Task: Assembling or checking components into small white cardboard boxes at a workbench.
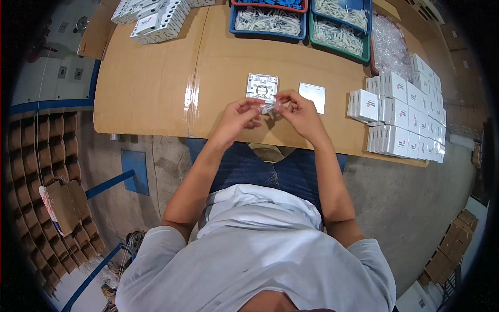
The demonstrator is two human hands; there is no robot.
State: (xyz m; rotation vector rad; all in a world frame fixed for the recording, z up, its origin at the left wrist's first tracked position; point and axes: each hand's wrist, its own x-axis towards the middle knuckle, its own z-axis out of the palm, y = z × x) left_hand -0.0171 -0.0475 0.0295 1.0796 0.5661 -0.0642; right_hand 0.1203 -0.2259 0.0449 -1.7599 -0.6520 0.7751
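Observation:
Between my hands, near the front edge of the cardboard-covered table, is a small clear plastic bag point(268, 108) with light-coloured bits in it. My left hand point(234, 120) pinches its left side with thumb and fingertips. From the other side my right hand point(301, 115) grips it, fingers closed. Just beyond the bag lies a white square plastic mounting frame point(262, 83) with an open centre; its lower part is hidden by my fingers. To the right of it, a flat white square plate point(312, 98) rests on the cardboard, apart from my right hand.
Stacked white boxes point(397, 112) stand at the table's right; more white boxes point(161, 21) sit far left. Along the back are a blue tray point(267, 36) and a green tray point(340, 49) of white plugs, beside a heap of clear plastic bags point(391, 47).

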